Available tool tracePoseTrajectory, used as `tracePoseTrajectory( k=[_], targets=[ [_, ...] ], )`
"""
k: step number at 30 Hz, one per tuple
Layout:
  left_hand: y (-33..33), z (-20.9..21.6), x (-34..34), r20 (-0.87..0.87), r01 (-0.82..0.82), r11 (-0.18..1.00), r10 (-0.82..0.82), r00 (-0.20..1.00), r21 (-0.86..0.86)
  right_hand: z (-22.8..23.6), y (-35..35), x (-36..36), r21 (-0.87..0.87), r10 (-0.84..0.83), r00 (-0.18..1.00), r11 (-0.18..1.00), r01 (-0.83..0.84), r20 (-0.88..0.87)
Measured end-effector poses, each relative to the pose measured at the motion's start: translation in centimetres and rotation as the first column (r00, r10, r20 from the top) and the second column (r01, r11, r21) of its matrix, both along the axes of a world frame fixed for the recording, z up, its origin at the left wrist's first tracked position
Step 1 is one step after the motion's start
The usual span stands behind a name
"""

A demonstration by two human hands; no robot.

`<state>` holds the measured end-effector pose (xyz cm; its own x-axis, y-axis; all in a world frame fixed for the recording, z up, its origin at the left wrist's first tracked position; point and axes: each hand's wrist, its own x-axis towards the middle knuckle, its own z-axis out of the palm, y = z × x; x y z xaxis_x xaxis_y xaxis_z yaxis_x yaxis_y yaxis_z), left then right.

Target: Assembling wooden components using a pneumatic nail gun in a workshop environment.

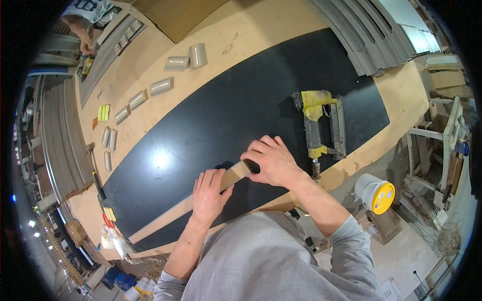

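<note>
A long, thin wooden strip (165,216) lies along the near edge of a glossy black panel (226,115) on a plywood workbench. My left hand (208,195) presses flat on the strip near its right part. My right hand (271,160) grips the strip's right end, fingers curled over it. A yellow and grey nail gun (321,125) rests on the black panel just beyond my right hand, untouched.
Several short grey moulding pieces (161,86) lie on the plywood bench (241,35) to the far left. Grey profiles (371,30) are stacked at the far right. A white bucket with a yellow lid (375,192) stands on the floor. Another person's hand (86,46) works far left.
</note>
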<state>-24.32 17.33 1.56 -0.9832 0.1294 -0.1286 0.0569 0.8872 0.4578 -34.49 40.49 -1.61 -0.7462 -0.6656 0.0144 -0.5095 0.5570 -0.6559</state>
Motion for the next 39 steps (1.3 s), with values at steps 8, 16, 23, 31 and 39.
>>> tracePoseTrajectory(
  k=[8,16,23,31,39],
  targets=[
    [0.3,-0.2,-0.2,0.008,-0.014,1.0,0.014,1.0,0.011,0.3,-0.2,0.6,0.002,-0.051,0.999,0.999,0.051,-0.003],
    [0.3,-1.1,0.1,-0.025,-0.02,1.0,0.021,0.999,0.005,0.1,-0.2,1.3,0.026,-0.092,0.996,0.995,0.092,0.002],
    [1.0,-1.4,0.1,-0.05,-0.062,0.998,0.063,0.997,0.023,0.8,-1.4,6.1,0.059,-0.406,0.914,0.912,0.406,-0.014],
    [1.1,-1.8,-0.6,-0.029,-0.006,1.0,0.007,1.0,0.023,0.2,-2.8,7.9,-0.033,-0.559,0.827,0.829,0.558,-0.055],
    [1.2,-1.7,-0.9,-0.041,0.006,0.999,-0.004,0.999,0.043,0.1,-2.7,7.9,-0.036,-0.556,0.828,0.831,0.555,-0.078]
  ],
)
